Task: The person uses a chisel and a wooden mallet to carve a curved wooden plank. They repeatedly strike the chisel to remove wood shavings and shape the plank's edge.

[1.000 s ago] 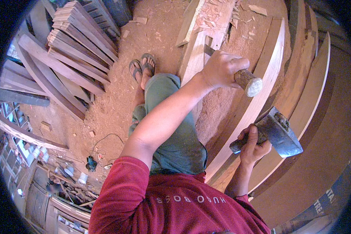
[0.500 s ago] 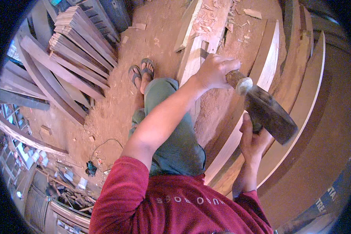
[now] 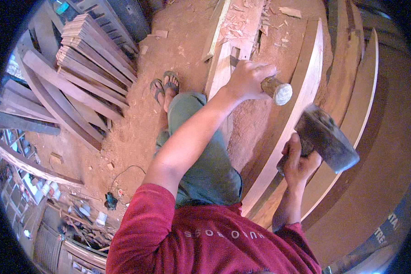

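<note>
My left hand (image 3: 251, 80) is wrapped round a chisel (image 3: 271, 86), whose wooden handle ends in a pale, battered butt. Beyond my fingers, its dark blade points toward a pale timber (image 3: 221, 77) with a small rectangular hole cut near the blade. Whether the edge touches the wood I cannot tell. To the right, my right hand (image 3: 301, 160) grips a mallet (image 3: 326, 139) with a heavy, dark block head. The mallet head stands apart from the chisel's butt, below and to the right of it.
Wood shavings (image 3: 244, 23) cover the timber's far part. Curved planks (image 3: 306, 82) lie along my right side beside a broad brown board (image 3: 379, 150). Stacked curved wood pieces (image 3: 93, 55) stand at the left. A cable with a black plug-like piece (image 3: 110, 201) lies on the dusty floor.
The mallet head was against or right by the chisel's butt; now it has come away to the right, leaving a gap. My left hand keeps its hold, barely shifted.
</note>
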A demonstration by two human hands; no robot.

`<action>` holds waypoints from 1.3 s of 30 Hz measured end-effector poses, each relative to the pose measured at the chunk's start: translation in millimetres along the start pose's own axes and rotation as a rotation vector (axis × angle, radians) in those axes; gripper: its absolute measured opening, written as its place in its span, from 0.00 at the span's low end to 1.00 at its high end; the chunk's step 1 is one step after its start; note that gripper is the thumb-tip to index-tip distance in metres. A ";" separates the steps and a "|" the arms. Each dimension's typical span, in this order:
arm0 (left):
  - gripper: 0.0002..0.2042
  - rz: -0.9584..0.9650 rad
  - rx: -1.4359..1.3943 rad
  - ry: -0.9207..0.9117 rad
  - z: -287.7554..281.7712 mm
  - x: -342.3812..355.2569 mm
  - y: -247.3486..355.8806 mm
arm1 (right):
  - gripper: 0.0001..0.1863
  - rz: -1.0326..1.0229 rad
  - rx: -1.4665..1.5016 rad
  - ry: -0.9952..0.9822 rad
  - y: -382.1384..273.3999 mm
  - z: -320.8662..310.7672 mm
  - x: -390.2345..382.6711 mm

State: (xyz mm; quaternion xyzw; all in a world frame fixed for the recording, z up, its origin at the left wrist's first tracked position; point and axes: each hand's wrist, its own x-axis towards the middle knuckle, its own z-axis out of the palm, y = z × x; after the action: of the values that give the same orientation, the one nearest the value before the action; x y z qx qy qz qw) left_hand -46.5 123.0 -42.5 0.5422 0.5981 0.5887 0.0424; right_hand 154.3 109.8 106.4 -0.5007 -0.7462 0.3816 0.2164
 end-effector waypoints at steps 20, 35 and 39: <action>0.19 -0.035 -0.051 0.069 3.1 17.7 -1.3 | 0.11 0.020 -0.009 0.087 44.8 4.8 -22.0; 0.17 -0.029 -0.058 0.059 3.6 10.9 0.2 | 0.12 0.056 0.012 0.065 34.2 10.8 -21.4; 0.17 -0.005 -0.070 0.058 2.6 10.2 2.2 | 0.12 0.075 0.070 0.054 42.7 9.2 -24.5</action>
State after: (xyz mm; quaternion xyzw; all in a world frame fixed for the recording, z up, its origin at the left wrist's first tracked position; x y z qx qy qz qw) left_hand -47.6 131.2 -35.6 0.5216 0.5791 0.6249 0.0453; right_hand 182.6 93.1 68.7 -0.5305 -0.7071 0.4014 0.2396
